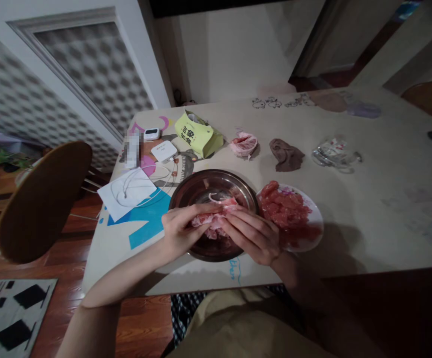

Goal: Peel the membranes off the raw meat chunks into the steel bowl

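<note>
Over a round metal bowl point(188, 191), both hands grip a piece of raw meat point(216, 219) with pale fat or membrane on it. My left hand point(182, 226) is closed on its left end, with the thumb below. The fingers of my right hand point(253, 236) press on its right end, hiding part of it. A thin white strand point(213, 198) curls up from the far side of the piece. More pinkish scraps lie in the bowl beneath. Touching or close to the bowl's right side is a white plate point(318, 221) heaped with red raw meat point(283, 209).
Behind the bowl stand a yellow-green paper bag point(197, 134), a pink-white crumpled bundle point(244, 144), a brown cloth point(286, 155) and clear crumpled plastic point(335, 151). White devices point(164, 151), a cable and a paper sheet point(126, 194) lie left. A chair point(40, 204) stands beside the table.
</note>
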`<state>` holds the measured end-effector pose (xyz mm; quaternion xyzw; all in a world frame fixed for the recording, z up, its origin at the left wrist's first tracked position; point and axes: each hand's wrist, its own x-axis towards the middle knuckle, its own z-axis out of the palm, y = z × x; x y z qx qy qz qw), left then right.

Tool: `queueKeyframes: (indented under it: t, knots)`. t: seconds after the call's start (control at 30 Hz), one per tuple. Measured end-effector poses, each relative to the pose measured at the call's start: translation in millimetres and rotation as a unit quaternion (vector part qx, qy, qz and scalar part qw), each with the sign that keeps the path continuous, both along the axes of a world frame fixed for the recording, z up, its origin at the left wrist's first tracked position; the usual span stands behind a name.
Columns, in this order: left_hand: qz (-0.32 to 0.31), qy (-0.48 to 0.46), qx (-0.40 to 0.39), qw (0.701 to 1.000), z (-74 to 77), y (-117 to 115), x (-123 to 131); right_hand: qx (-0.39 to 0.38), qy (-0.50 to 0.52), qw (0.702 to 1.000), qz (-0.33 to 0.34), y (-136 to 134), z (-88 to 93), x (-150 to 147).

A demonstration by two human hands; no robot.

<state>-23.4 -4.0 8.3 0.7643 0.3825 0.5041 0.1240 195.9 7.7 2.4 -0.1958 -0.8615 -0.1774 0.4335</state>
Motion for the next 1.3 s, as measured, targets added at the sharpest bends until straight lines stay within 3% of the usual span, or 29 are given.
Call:
queueKeyframes:
  t: [0.13, 0.33, 0.6, 0.9, 1.3]
  knots:
    - [0.0, 0.0, 0.016, 1.0, 1.8, -3.1, -1.8, -0.001, -0.003, 1.0, 0.025, 0.1, -0.9, 2.7]
    - [-0.004, -0.019, 0.004, 1.0, -1.1, -3.9, -2.4, -0.029, 0.009, 1.0, 0.006, -1.4, -5.8, 6.4]
    - [-0.026, 0.007, 0.017, 0.999, -4.6, -4.0, -3.4, -0.007, -0.024, 1.0, 0.01, -6.4, -0.1, 4.1]
    - [0.005, 0.03, 0.039, 0.999, -3.9, 0.6, -1.8, 0.001, -0.048, 0.999, 0.002, -7.5, -1.2, 3.1]
    - [-0.049, 0.021, 0.051, 0.997, 0.9, -0.9, -3.0, 0.012, -0.013, 1.0, 0.006, -2.8, -1.1, 0.8]
